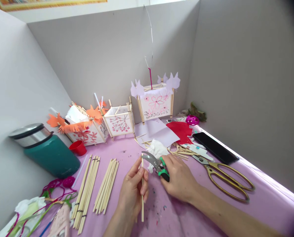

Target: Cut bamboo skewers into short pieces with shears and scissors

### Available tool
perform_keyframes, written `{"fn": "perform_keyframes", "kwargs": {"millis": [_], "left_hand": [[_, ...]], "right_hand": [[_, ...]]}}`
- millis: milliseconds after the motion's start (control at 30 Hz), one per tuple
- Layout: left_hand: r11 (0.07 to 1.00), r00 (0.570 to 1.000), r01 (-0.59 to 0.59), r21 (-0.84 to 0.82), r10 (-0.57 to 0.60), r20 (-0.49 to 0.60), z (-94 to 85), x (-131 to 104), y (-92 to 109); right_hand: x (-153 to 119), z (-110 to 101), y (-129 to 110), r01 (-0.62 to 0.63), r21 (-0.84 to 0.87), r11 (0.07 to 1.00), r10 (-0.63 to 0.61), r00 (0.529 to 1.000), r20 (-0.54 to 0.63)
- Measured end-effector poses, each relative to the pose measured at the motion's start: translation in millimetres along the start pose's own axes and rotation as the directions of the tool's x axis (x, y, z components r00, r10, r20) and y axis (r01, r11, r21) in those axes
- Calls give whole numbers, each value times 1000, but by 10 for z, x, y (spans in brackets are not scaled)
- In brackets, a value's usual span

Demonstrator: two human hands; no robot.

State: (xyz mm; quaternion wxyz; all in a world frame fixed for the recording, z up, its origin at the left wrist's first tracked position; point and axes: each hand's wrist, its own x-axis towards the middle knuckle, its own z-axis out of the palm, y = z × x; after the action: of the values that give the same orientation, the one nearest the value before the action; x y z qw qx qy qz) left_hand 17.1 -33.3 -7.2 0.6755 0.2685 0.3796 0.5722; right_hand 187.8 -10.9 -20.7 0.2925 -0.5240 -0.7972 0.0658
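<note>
My left hand [134,186] is closed round a thin wooden stick [142,210], held upright near the table's middle. In my right hand [177,174] are pruning shears [158,164] with green and black handles. The curved blades are at the stick's upper end, just above my left fingertips. A crumpled white tissue [158,148] lies behind the shears. To the left of my left hand lie a pile of loose sticks [106,186] and some longer sticks bound with dark bands [87,194].
Paper lanterns on stick frames [119,125] stand at the back. A teal bottle [50,153] and red cup [78,148] are left; pink yarn [67,182] lies nearer. Gold-handled scissors [226,179] and a black phone [214,147] lie right. Grey panels [112,56] enclose the table.
</note>
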Motion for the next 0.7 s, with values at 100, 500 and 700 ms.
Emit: {"fn": "perform_keyframes", "kwargs": {"millis": [100,500,700], "left_hand": [[999,999,32,-14,-32,-8,16,-13,20],[996,994,83,-43,-79,78,-15,-19,38],[999,999,36,-21,-35,32,-8,-6,9]], "right_hand": [[-10,18,5,5,1,1000,-5,1000,-3],[-35,15,3,-12,-10,1000,13,999,32],[-17,18,-1,2,-12,1000,-2,1000,7]]}}
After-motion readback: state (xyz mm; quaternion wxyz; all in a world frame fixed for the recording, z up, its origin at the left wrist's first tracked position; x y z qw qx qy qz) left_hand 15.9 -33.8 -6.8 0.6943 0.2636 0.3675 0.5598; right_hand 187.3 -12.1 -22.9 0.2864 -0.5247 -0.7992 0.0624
